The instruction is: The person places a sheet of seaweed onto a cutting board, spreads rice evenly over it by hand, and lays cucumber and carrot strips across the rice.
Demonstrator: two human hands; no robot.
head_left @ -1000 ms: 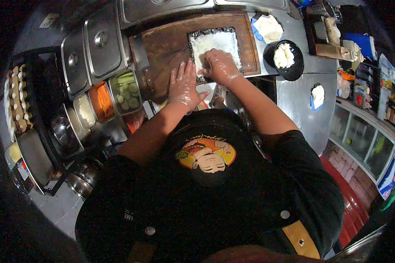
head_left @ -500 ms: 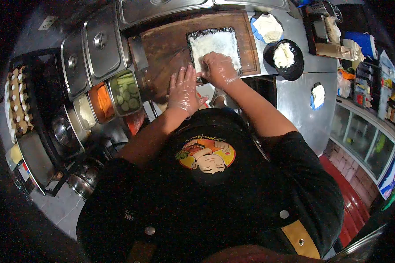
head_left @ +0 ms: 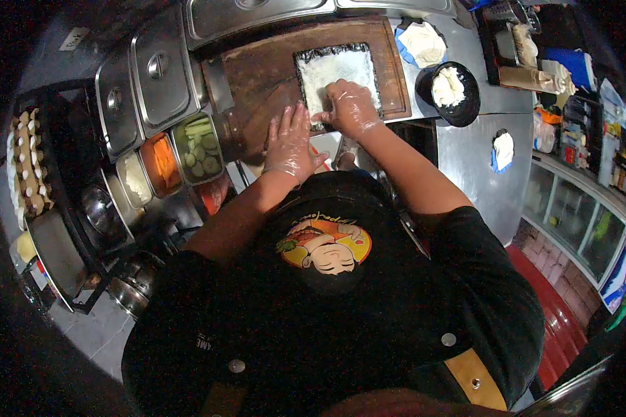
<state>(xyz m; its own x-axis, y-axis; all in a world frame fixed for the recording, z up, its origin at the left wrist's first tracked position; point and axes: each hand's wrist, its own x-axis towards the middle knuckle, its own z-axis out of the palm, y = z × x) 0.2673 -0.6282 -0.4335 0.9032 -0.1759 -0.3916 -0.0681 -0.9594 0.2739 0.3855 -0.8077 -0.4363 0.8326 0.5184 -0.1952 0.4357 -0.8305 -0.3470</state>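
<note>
A square black nori sheet [head_left: 302, 74] lies on the wooden cutting board [head_left: 257, 75], with white rice [head_left: 337, 68] spread nearly to its edges. My right hand [head_left: 355, 109], in a clear plastic glove, rests on the rice at the sheet's lower right, its fingers curled down; whatever is beneath them is hidden. Also gloved, my left hand [head_left: 290, 142] lies flat with fingers outstretched at the board's near edge, beside the sheet's lower left corner. It holds nothing.
Right of the board stand a black bowl of rice [head_left: 449, 89] and a white-and-blue cloth bundle [head_left: 423, 44]. Trays of cucumber [head_left: 200, 149], orange strips [head_left: 164, 160] and white shreds [head_left: 135, 177] sit left, near lidded steel pans [head_left: 161, 76]. A knife [head_left: 219, 83] lies along the board's left side.
My right hand has shifted slightly, its thumb now showing apart from the curled fingers over the rice. My left hand stays almost in place.
</note>
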